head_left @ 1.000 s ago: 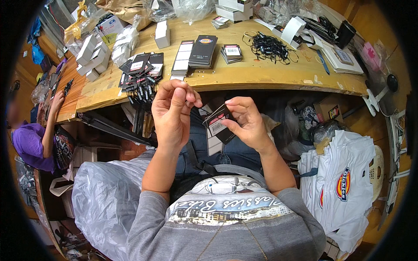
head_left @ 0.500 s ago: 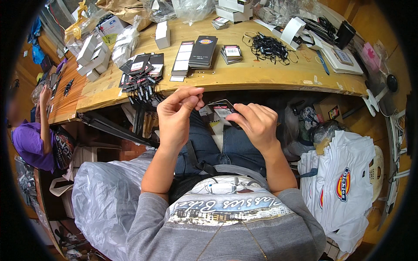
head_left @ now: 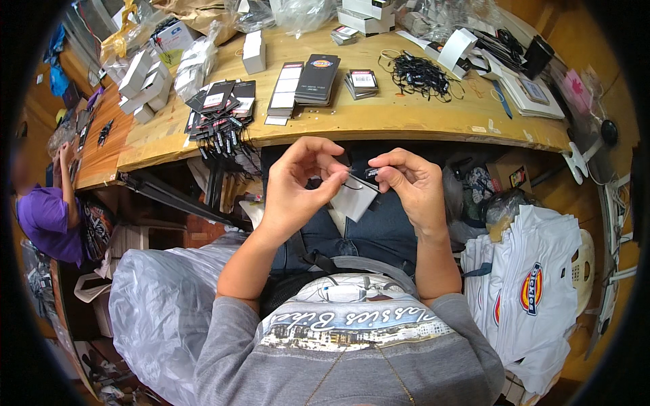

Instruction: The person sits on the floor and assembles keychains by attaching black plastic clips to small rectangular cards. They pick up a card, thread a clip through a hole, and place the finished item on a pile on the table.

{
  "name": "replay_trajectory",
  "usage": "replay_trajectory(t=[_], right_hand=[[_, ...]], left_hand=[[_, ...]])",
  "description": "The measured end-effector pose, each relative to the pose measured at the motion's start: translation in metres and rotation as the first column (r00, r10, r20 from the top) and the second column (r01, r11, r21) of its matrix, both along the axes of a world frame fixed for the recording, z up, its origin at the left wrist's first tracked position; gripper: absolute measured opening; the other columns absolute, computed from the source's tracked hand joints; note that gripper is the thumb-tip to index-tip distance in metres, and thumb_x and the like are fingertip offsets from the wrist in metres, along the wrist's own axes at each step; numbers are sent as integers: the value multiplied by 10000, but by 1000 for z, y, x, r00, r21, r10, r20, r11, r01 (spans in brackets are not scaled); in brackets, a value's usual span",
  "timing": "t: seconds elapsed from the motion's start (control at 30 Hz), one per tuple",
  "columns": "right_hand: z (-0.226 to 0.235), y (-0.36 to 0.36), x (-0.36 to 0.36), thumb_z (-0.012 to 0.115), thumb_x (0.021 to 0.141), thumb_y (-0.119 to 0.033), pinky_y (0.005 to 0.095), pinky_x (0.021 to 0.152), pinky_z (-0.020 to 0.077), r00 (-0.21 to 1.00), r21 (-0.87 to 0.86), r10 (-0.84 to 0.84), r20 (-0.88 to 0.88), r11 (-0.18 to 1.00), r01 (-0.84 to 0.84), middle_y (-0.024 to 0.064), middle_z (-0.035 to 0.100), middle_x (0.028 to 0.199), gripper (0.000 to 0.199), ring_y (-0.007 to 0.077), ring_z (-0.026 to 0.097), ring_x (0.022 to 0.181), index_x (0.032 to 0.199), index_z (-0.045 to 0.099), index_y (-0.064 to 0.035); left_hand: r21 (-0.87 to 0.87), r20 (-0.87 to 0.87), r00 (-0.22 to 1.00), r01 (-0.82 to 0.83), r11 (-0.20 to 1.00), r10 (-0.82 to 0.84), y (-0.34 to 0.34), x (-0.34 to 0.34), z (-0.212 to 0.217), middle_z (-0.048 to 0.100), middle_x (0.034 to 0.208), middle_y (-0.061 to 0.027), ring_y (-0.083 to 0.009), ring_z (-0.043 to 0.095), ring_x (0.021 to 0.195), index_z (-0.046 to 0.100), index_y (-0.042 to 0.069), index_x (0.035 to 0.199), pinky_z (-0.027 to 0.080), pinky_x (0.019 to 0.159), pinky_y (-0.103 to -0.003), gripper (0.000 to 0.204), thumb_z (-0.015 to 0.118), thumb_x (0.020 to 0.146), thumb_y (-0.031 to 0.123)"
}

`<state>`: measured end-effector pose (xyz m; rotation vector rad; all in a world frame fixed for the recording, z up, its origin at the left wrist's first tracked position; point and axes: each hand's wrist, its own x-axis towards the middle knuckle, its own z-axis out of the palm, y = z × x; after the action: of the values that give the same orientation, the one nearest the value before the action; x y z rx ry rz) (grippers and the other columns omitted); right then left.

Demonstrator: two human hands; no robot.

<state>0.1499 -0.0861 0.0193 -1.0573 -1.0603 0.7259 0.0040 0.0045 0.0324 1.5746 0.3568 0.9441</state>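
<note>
My left hand (head_left: 302, 181) is pinched closed, thumb and fingers at the upper corner of a hang tag (head_left: 353, 200). The tag's pale side faces me, and it dangles over my lap with a thin black cord at its top. Close beside it, the thumb and forefinger of my right hand (head_left: 414, 186) pinch the small black plastic end of a tag cord (head_left: 371, 174). Just what the left fingertips grip is partly hidden. At the left of the table ahead lies a pile of black tags (head_left: 217, 108) with cords drooping over the front edge.
The wooden table (head_left: 406, 125) also bears stacked tags (head_left: 317, 80), a smaller tag stack (head_left: 361, 84), a tangle of black cords (head_left: 421, 76) and white boxes (head_left: 254, 53). White shirts (head_left: 528, 291) lie at my right, a plastic bag (head_left: 159, 304) at my left. Another person (head_left: 51, 220) sits far left.
My right hand has shifted slightly right and now pinches the cord's black end rather than the tag. My left hand has moved right to the tag, which has turned its pale side toward me.
</note>
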Motion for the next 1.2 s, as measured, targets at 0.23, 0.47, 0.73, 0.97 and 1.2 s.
replay_trajectory(t=[0.23,0.47,0.73,0.97,1.2], right_hand=[[1,-2,0,547,762,-51,157,520,374,999,54,7,36,998,-9,29,530,698,111,49,454,575,841,580,18],[2,-5,-3,555,765,-102,162,447,377,988,17,-92,126,996,90,23,535,602,130,47,464,506,797,587,20],[3,-6,-7,547,778,-96,145,389,344,992,-36,-115,50,993,117,18,521,541,126,32,446,438,782,583,25],[4,-6,-6,546,777,-88,137,380,339,994,-37,-109,15,993,109,17,518,534,118,25,441,433,786,582,24],[7,-6,-7,547,773,-77,137,381,342,992,-48,-85,92,995,90,14,518,532,104,23,438,427,776,583,21]], left_hand=[[24,-46,999,26,999,-25,-6,4,2,524,727,-15,-50,503,676,479,-8,870,403,590,-165,227,600,679,-31],[98,-59,998,3,995,3,-6,4,0,534,736,-22,-56,517,671,474,1,836,411,582,-172,217,610,670,-27],[193,-87,994,-45,980,63,-9,6,1,543,725,-25,-67,534,669,478,9,815,417,562,-179,215,613,654,-38],[242,-66,995,-56,969,74,-9,7,1,546,718,-36,-77,535,657,477,1,804,421,566,-189,210,607,647,-48],[300,-86,993,-48,953,78,-10,9,3,546,709,-43,-80,529,643,476,-3,796,423,565,-199,202,596,643,-55]])
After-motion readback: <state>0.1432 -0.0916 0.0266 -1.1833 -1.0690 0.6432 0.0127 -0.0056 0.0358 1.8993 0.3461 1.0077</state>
